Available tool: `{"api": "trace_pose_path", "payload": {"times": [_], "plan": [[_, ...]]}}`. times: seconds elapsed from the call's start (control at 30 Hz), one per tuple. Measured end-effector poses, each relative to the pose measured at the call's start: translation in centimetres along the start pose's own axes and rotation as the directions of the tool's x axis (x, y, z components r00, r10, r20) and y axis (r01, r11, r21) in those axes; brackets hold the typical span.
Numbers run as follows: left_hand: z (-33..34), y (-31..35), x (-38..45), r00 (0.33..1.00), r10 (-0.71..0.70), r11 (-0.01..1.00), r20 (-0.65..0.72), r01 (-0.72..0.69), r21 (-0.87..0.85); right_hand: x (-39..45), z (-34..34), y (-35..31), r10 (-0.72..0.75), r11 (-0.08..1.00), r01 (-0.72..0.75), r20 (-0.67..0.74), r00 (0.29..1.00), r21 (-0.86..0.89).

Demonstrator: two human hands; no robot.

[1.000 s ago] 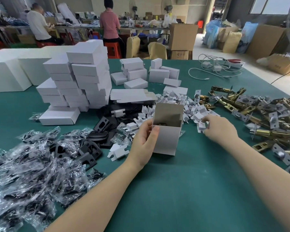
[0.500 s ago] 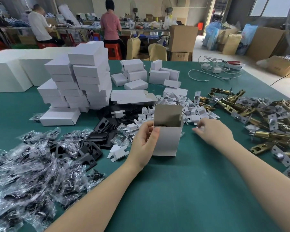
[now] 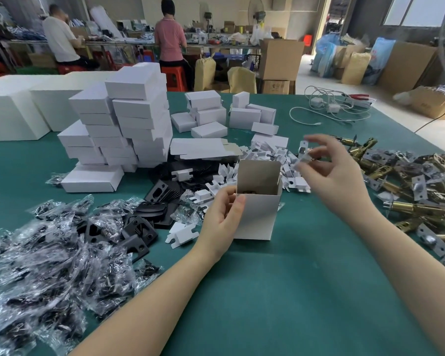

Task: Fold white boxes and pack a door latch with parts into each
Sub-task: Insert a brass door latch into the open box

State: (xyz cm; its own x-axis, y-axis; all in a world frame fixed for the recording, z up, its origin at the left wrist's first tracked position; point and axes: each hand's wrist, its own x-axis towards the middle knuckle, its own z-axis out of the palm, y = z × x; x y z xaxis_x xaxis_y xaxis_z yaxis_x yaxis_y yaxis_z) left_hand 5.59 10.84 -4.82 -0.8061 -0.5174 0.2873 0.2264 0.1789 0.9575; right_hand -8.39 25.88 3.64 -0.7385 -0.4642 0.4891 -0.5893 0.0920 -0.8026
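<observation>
Here the left hand (image 3: pixel 222 222) is gripping the upright open white cardboard box (image 3: pixel 258 201), while the right hand (image 3: pixel 337 173), fingers curled, is pinching a small white folded card insert (image 3: pixel 303 160) above it.

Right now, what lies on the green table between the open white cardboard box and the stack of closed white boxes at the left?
In the head view, black metal plates and small white cardboard inserts lie between the open box and the stack.

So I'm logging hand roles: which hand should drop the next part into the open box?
Right hand: it pinches a small white piece above the open box, while the left hand holds that box.
</observation>
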Motion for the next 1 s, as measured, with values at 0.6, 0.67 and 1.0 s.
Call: {"api": "trace_pose_path", "payload": {"times": [0.6,0.67,1.0], "plan": [[0.1,-0.1,0.0,0.999,0.043,0.999,-0.004,-0.043,-0.018,-2.6,1.5,-0.7,-0.305,0.834,0.407,0.302,0.903,-0.373],[0.1,-0.1,0.0,0.999,0.046,0.999,-0.005,-0.046,-0.021,-2.9,1.8,-0.4,-0.318,0.826,0.408,0.277,0.907,-0.389],[0.1,-0.3,-0.3,0.941,0.289,0.946,-0.176,-0.253,0.204,-6.5,6.8,2.2,-0.073,0.993,0.084,-0.122,0.990,0.086]]}}
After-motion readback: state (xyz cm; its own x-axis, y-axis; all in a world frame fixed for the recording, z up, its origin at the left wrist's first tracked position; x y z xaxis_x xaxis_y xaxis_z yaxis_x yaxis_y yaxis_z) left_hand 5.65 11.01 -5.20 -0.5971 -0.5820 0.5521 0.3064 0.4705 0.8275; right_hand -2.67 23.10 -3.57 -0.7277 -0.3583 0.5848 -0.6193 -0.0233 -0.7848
